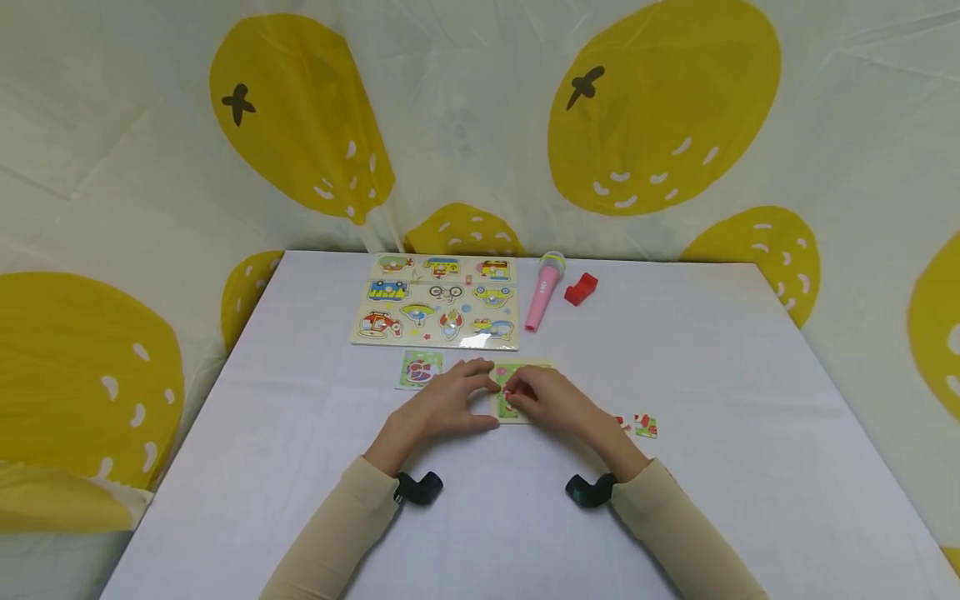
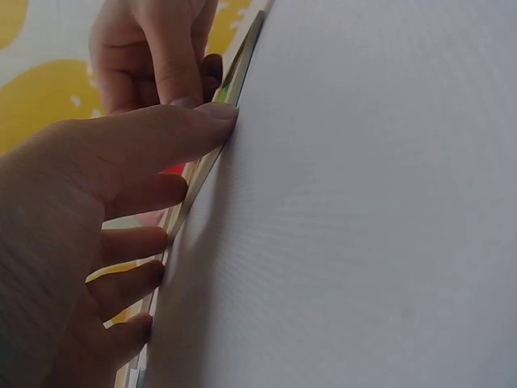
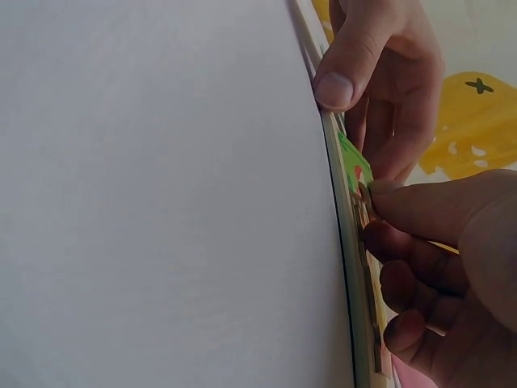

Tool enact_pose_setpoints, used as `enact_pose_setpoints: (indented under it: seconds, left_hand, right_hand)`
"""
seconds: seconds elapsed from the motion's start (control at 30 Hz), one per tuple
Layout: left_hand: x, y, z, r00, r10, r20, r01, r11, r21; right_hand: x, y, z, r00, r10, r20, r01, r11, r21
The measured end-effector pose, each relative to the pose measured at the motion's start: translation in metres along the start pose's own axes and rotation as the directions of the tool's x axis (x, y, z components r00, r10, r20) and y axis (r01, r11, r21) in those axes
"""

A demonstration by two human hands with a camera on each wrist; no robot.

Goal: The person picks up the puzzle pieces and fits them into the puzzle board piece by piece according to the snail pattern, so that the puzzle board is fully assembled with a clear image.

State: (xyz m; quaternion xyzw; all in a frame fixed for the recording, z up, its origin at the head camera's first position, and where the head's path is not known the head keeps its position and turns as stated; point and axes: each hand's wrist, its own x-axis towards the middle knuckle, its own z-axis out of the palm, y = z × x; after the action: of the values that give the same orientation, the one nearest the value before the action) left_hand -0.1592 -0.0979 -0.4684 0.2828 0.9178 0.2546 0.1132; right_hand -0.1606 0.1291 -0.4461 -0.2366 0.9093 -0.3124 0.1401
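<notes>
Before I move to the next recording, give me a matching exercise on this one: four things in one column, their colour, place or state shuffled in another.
Column 1
1. Microphone
2. Right hand
3. Large board
4. Red object

Column 2
A. On the table, just right of the microphone
B. Pinching a puzzle piece
C. With a pink handle
D. On the table, just left of the microphone

Right pairs: 1-C, 2-B, 3-D, 4-A
</notes>
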Motion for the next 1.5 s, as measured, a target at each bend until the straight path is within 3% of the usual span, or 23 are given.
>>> enact_pose_setpoints:
  seconds: [0.3,0.67,1.03,1.5]
  left_hand:
    - [0.001,0.002,-0.004,1.0,-0.019,0.016,0.019,0.999,-0.027]
    - [0.001,0.003,-0.003,1.0,-0.021,0.012,0.021,1.0,-0.019]
    - [0.007,0.005,0.009,0.993,0.021,-0.115,-0.018,0.999,0.031]
    - [0.007,0.007,0.009,0.993,0.018,-0.119,-0.013,0.999,0.044]
  right_hand:
    - [0.002,-0.005,0.003,0.999,0.044,-0.012,-0.045,0.998,-0.045]
    - [0.002,-0.003,0.005,1.0,-0.015,-0.027,0.012,0.995,-0.095]
    - [0.001,-0.004,0.005,1.0,-0.019,-0.023,0.016,0.995,-0.103]
    - [-0.012,0.006,-0.014,0.996,-0.007,-0.092,-0.002,0.995,-0.095]
